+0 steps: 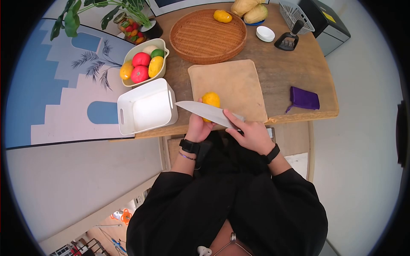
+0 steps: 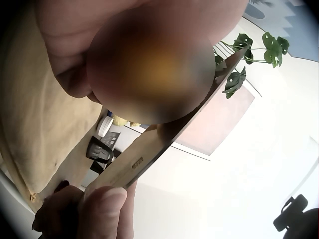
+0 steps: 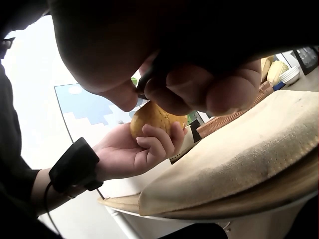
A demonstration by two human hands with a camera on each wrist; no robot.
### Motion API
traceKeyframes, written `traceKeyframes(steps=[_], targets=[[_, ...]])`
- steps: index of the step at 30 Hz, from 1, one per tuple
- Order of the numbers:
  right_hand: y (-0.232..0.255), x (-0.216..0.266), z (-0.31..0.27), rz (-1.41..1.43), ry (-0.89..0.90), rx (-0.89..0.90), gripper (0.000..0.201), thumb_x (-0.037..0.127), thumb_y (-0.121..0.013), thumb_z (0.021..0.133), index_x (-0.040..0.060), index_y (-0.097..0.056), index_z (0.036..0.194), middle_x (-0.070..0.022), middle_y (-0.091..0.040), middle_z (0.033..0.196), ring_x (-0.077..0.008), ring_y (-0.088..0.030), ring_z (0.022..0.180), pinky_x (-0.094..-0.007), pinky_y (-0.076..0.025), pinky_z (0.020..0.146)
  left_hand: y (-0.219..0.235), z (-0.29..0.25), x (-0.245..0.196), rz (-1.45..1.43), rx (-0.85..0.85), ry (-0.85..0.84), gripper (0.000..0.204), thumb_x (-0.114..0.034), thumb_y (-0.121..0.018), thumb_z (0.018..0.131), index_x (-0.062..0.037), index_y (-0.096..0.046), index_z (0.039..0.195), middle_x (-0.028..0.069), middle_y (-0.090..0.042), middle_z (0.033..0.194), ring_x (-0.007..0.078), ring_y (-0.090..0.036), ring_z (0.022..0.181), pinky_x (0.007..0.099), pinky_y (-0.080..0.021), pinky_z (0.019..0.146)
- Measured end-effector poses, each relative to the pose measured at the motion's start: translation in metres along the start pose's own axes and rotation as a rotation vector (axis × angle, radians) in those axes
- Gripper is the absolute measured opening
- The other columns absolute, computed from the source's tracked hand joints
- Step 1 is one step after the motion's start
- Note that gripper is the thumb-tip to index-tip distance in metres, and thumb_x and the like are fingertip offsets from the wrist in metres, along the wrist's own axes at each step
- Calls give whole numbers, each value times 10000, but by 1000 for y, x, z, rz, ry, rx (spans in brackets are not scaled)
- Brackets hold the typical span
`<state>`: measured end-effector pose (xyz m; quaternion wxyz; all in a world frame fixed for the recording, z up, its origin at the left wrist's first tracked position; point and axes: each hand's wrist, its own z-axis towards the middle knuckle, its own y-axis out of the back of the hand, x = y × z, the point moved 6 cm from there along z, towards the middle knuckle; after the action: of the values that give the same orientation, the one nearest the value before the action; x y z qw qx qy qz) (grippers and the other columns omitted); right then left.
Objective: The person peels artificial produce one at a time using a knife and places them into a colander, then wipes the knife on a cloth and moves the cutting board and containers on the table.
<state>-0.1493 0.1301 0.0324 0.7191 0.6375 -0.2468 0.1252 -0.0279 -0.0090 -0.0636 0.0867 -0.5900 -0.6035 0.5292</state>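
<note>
Cupped in my left hand (image 1: 200,128) is a rounded yellow fruit (image 1: 211,99), its peel marked with small dark specks in the right wrist view. My right hand (image 1: 254,137) grips the dark handle of a large kitchen knife (image 1: 205,113), forefinger laid along the blade. The broad blade crosses over the fruit, tip pointing left toward the white bin. In the left wrist view the fruit (image 2: 159,69) is a close blur beside the blade. Both hands are at the near edge of a tan cutting board (image 1: 237,85); the handle is mostly hidden by my right fingers.
A white bin (image 1: 147,109) stands left of the board, with a fruit bowl (image 1: 165,47) behind it. Beyond the board lies a round wicker tray (image 1: 205,38) bearing another yellow fruit (image 1: 222,16). To the right are a purple wallet (image 1: 304,98) and a black-handled tool (image 1: 287,42).
</note>
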Motion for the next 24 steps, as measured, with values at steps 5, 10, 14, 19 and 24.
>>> traceKeyframes(steps=[5,10,14,19,24], targets=[[-3,6,-1,4,53,-24,636,468,-655,972,388,-430,1561,-154,-621,612,-365,-650,543,-454,-534,521,-1,4,-2,50,52,-66,415,-512,-477,1080,-152,-592,1250,21,-680,1157,173,-657,1068,365,-536,867],[3,2,2,-75,-36,50,643,392,-684,966,334,-450,1562,-169,-639,652,-382,-656,584,-455,-533,562,7,3,-4,116,34,-90,490,-528,-459,1078,-107,-580,1297,50,-671,1198,194,-650,1067,391,-529,917],[9,-7,-2,120,0,2,599,395,-657,983,331,-470,1548,-154,-708,771,-377,-692,666,-443,-561,628,10,5,-7,74,14,-86,465,-496,-504,1072,-101,-582,1304,33,-672,1189,180,-640,1096,386,-517,940],[3,-7,-8,417,89,5,583,414,-651,985,335,-484,1538,-126,-738,824,-374,-701,693,-441,-569,658,-9,-3,-16,60,10,-121,427,-478,-503,1078,-108,-588,1274,29,-666,1122,170,-637,1021,361,-495,868],[21,-9,-6,-57,-111,-54,613,381,-683,969,328,-478,1544,-128,-703,755,-369,-687,665,-438,-560,647,-12,-3,-18,19,140,-79,397,-470,-463,1088,-116,-589,1217,37,-655,1022,169,-619,863,318,-467,692]])
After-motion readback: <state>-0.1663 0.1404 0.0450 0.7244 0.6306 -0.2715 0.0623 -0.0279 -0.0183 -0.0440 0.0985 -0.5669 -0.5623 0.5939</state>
